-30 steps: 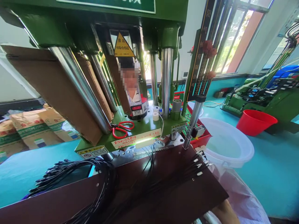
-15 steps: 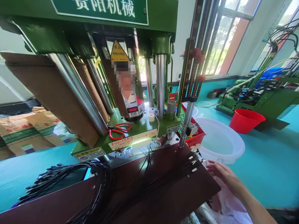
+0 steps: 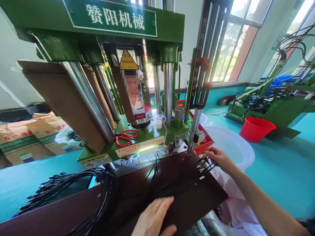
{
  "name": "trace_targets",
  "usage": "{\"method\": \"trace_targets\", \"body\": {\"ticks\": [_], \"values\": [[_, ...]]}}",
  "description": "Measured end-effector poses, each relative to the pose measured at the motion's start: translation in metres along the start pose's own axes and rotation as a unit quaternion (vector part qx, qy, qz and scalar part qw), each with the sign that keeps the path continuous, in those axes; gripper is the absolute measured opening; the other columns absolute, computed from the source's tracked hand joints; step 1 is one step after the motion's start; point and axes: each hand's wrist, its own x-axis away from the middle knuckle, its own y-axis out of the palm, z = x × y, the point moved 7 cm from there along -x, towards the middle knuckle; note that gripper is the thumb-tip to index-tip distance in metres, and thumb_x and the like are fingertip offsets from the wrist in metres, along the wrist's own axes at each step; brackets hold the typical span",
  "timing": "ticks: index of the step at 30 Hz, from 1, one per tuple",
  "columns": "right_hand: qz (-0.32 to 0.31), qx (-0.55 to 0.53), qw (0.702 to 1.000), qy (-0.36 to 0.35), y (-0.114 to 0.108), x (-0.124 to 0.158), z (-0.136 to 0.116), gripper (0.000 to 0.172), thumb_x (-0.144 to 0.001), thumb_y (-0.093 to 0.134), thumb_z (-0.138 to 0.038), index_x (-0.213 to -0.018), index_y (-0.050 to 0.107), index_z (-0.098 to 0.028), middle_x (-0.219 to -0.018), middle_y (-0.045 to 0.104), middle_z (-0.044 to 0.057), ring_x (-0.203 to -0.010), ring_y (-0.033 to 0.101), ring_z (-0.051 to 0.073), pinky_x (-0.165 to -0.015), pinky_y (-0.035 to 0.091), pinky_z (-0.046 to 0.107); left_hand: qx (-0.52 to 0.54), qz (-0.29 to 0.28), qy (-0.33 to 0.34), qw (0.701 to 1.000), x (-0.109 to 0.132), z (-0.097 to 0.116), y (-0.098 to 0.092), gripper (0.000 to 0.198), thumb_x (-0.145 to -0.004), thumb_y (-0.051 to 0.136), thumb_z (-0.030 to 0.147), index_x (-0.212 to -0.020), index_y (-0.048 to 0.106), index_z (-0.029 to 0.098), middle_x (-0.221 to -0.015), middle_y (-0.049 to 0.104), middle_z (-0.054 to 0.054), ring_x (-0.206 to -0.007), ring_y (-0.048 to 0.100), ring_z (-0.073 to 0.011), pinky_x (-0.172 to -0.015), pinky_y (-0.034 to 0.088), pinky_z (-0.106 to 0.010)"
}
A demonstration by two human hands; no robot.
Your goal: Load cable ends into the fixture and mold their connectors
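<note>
My right hand is at the right end of the dark brown board, its fingers pinched on the ends of several thin black cables. Small pale connectors show on some of these ends. Low in the middle, my left hand is over the board with its fingers stretched out and nothing in it, close to the cables. A thick looped bundle of black cables lies to the left, its tips fanned out past the board's edge.
Behind the board stands a green press with steel columns. Red-handled scissors lie on its bed beside a leaning cardboard sheet. A white tub, a red bucket and a pinkish-white bag are on the right.
My right hand has moved left and up and closed on the cable ends, which are now slightly raised. My left hand has come into view from below. The view has tilted slightly upward.
</note>
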Motion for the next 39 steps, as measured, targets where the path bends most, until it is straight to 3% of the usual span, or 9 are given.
{"method": "trace_targets", "body": {"ticks": [5, 8, 11, 14, 21, 24, 28, 34, 39], "values": [[-0.016, 0.071, 0.988, -0.137, 0.002, 0.049, -0.108, 0.026, -0.073, 0.062, -0.043, -0.07, 0.051, -0.019, -0.046, 0.039, -0.008, -0.038, 0.031, 0.005, -0.036, 0.022, 0.018, -0.029, 0.093, 0.148, 0.984, -0.063, 0.079, -0.017, 0.065, -0.071, 0.061, 0.027, -0.13, 0.036, 0.019, -0.134, 0.041, -0.011, -0.124, 0.036, -0.0245, -0.104, 0.03, -0.043], [-0.028, 0.071, 0.979, -0.191, 0.006, 0.069, -0.15, 0.023, -0.073, 0.065, -0.037, -0.07, 0.052, -0.019, -0.05, 0.043, -0.007, -0.04, 0.036, 0.005, -0.036, 0.026, 0.018, 0.061, -0.018, 0.175, 0.983, -0.088, 0.109, -0.003, 0.041, -0.075, 0.057, 0.036, -0.111, 0.05, 0.018, -0.101, 0.061, -0.007, -0.093, 0.056, -0.0199, -0.084, 0.045, -0.034], [-0.037, -0.033, 0.982, -0.183, 0.002, 0.062, -0.14, 0.024, -0.083, 0.049, -0.043, -0.082, 0.054, -0.019, -0.062, 0.05, -0.004, -0.043, 0.042, 0.007, -0.037, 0.033, 0.019, 0.175, -0.085, 0.128, 0.972, -0.099, 0.11, 0.003, 0.025, -0.085, 0.039, 0.037, -0.077, 0.052, 0.018, -0.054, 0.048, 0.004, -0.049, 0.044, -0.0082, -0.048, 0.037, -0.02], [-0.095, 0.05, 0.978, -0.178, 0.021, 0.048, -0.09, 0.03, -0.089, 0.035, -0.038, -0.083, 0.056, -0.018, -0.065, 0.054, 0.0, -0.048, 0.048, 0.011, -0.044, 0.039, 0.024, 0.275, -0.052, 0.077, 0.957, -0.101, 0.097, -0.007, 0.025, -0.084, 0.039, 0.038, -0.072, 0.045, 0.018, -0.049, 0.033, 0.008, -0.042, 0.029, -0.0053, -0.039, 0.022, -0.018], [-0.176, 0.577, 0.707, -0.37, 0.097, 0.073, 0.0, 0.016, -0.083, 0.045, -0.01, -0.075, 0.058, -0.016, -0.079, 0.058, 0.006, -0.078, 0.05, 0.02, -0.073, 0.041, 0.035, 0.26, -0.063, 0.082, 0.96, -0.111, 0.097, -0.005, 0.023, -0.083, 0.04, 0.037, -0.071, 0.046, 0.018, -0.048, 0.034, 0.008, -0.042, 0.03, -0.0059, -0.042, 0.023, -0.019], [-0.159, 0.612, 0.657, -0.41, 0.093, 0.078, -0.005, 0.016, -0.084, 0.044, -0.011, -0.073, 0.055, -0.016, -0.075, 0.055, 0.004, -0.073, 0.048, 0.019, -0.07, 0.039, 0.035, 0.214, -0.054, 0.085, 0.972, -0.124, 0.093, 0.005, 0.023, -0.082, 0.04, 0.035, -0.07, 0.048, 0.017, -0.054, 0.043, 0.005, -0.048, 0.038, -0.0077, -0.048, 0.029, -0.02], [-0.091, 0.61, 0.662, -0.426, 0.06, 0.08, -0.034, 0.015, -0.078, 0.044, -0.006, -0.076, 0.055, -0.015, -0.076, 0.053, 0.005, -0.071, 0.047, 0.019, -0.068, 0.039, 0.034, 0.153, -0.034, 0.091, 0.983, -0.138, 0.086, 0.019, 0.025, -0.08, 0.042, 0.034, -0.066, 0.052, 0.016, -0.064, 0.052, 0.001, -0.061, 0.047, -0.0112, -0.057, 0.034, -0.022], [0.008, 0.593, 0.668, -0.449, 0.008, 0.08, -0.069, 0.021, -0.084, 0.037, -0.008, -0.078, 0.056, -0.015, -0.075, 0.055, 0.006, -0.067, 0.05, 0.017, -0.069, 0.04, 0.035, 0.268, -0.209, -0.025, 0.94, -0.133, 0.081, 0.059, 0.027, -0.078, 0.039, 0.042, -0.073, 0.049, 0.017, -0.055, 0.056, 0.0, -0.041, 0.045, -0.0095, -0.039, 0.031, -0.02], [0.077, 0.403, 0.793, -0.451, -0.028, 0.079, -0.087, 0.011, -0.085, 0.05, -0.021, -0.092, 0.058, -0.02, -0.09, 0.059, 0.006, -0.086, 0.054, 0.019, -0.079, 0.042, 0.035, 0.344, -0.234, -0.03, 0.909, -0.124, 0.089, 0.056, 0.027, -0.076, 0.047, 0.042, -0.072, 0.052, 0.016, -0.042, 0.041, 0.007, -0.033, 0.028, -0.0044, -0.032, 0.019, -0.017]]}}
